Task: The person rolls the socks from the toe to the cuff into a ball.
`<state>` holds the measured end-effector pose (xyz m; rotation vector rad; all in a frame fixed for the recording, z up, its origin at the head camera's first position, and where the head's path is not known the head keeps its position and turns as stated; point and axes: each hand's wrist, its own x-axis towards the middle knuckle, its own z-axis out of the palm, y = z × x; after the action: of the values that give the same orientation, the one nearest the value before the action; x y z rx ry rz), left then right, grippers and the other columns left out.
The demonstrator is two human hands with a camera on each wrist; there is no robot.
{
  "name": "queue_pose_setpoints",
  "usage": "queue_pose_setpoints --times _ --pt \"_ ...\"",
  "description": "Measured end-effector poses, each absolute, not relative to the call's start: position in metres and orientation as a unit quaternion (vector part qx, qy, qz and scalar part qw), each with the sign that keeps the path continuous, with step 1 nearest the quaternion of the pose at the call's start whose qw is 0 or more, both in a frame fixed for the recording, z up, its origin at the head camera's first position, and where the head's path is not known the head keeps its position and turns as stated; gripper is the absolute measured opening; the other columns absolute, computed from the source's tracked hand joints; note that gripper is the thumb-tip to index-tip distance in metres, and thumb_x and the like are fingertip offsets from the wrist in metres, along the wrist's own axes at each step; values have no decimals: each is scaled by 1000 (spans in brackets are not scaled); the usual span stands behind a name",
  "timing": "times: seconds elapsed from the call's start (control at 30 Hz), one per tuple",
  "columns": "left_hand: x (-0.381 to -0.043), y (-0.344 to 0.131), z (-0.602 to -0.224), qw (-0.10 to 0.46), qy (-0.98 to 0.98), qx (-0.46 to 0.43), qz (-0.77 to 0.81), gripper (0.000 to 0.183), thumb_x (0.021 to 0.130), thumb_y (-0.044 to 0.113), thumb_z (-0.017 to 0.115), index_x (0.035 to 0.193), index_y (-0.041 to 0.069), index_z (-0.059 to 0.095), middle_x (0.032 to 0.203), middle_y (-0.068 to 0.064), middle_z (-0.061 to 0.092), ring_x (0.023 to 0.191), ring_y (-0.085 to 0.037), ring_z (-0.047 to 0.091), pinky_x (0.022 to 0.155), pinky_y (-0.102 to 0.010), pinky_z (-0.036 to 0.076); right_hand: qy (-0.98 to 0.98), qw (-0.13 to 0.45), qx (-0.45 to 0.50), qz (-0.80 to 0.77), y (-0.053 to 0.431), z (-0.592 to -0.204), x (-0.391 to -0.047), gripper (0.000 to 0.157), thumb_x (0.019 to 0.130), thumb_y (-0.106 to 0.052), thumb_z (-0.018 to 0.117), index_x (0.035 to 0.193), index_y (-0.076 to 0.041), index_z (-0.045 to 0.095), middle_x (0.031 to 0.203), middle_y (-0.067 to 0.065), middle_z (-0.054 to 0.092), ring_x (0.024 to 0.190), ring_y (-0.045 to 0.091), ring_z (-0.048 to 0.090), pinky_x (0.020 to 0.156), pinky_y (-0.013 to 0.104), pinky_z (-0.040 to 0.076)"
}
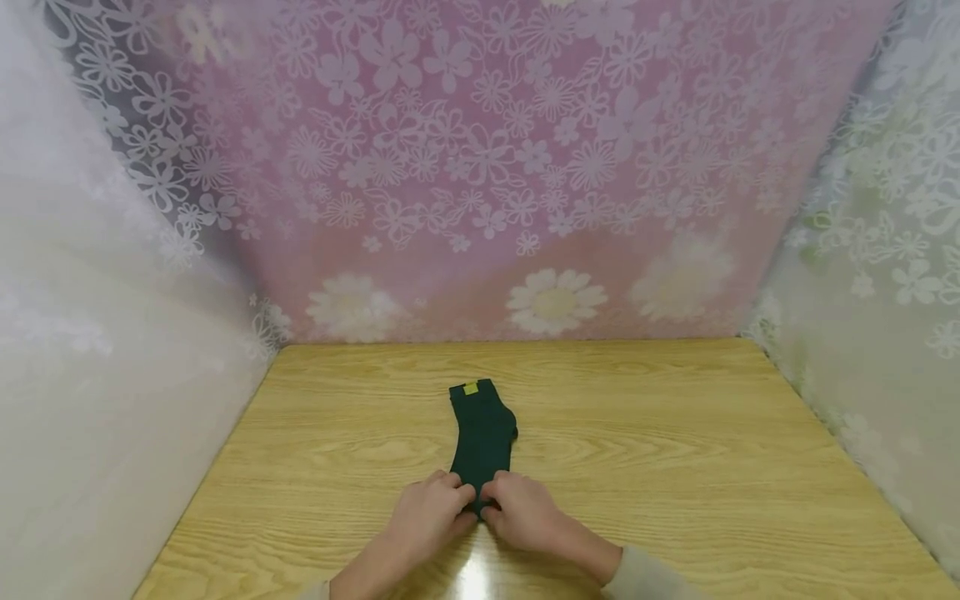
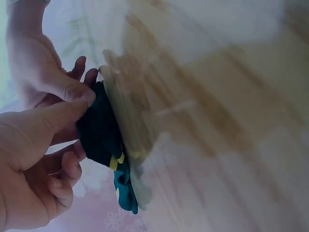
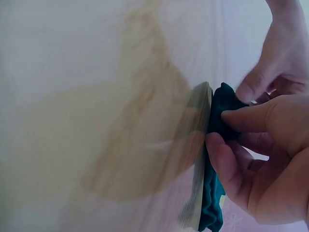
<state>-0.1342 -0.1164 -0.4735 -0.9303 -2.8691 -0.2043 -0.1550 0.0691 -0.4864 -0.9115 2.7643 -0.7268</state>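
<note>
A dark green sock (image 1: pixel 480 425) lies flat on the wooden table, its cuff pointing away and its toe end toward me. On the cuff sits a small yellow patch (image 1: pixel 470 388), and a second layer shows at the heel edge. My left hand (image 1: pixel 431 517) pinches the left side of the toe end between thumb and fingers. From the right, my right hand (image 1: pixel 528 512) pinches the same end, close beside the left one. Both wrist views show the dark fabric (image 2: pixel 100 128) between the thumbs and fingers, with the toe tip partly covered by them.
The wooden tabletop (image 1: pixel 637 417) reaches back to a pink flower-printed backdrop (image 1: pixel 487 167). Pale printed sheets stand along the left side (image 1: pixel 112 333) and the right side (image 1: pixel 877 333). A bright reflection shows near the front edge.
</note>
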Motion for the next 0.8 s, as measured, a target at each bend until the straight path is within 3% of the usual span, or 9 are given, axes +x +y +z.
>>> queue_pose_setpoints --times 0.27,0.47,0.6,0.8 --pt "-144 -111 -481 35 -947 -317 -41 8 85 24 78 91 21 74 78 6 55 72 -11 47 60 -23 43 910 94 -286 -285 72 -486 -162 6 89 -14 72 84 -15 72 70 -12 57 61 0 48 56 21 42" --pt "-153 -116 -483 10 -941 -327 -86 9 90 21 73 99 22 77 84 5 52 74 -12 37 64 -22 36 930 8 -334 -155 69 -484 -153 10 90 -18 74 93 -14 66 79 -6 53 68 5 49 58 20 44" --pt "-158 -120 -482 -21 -931 -337 -140 11 92 15 70 99 18 78 77 5 50 68 -10 34 61 -19 33 928 -49 -355 -99 66 -484 -147 10 90 -16 73 94 -11 65 84 -2 51 73 9 48 60 18 46" --pt "-167 -123 -483 -64 -916 -334 -214 2 92 13 70 92 14 72 78 8 58 69 -3 45 64 -17 42 928 -38 -368 -51 62 -484 -144 9 90 -18 72 86 -12 68 78 -3 50 68 9 45 60 19 45"
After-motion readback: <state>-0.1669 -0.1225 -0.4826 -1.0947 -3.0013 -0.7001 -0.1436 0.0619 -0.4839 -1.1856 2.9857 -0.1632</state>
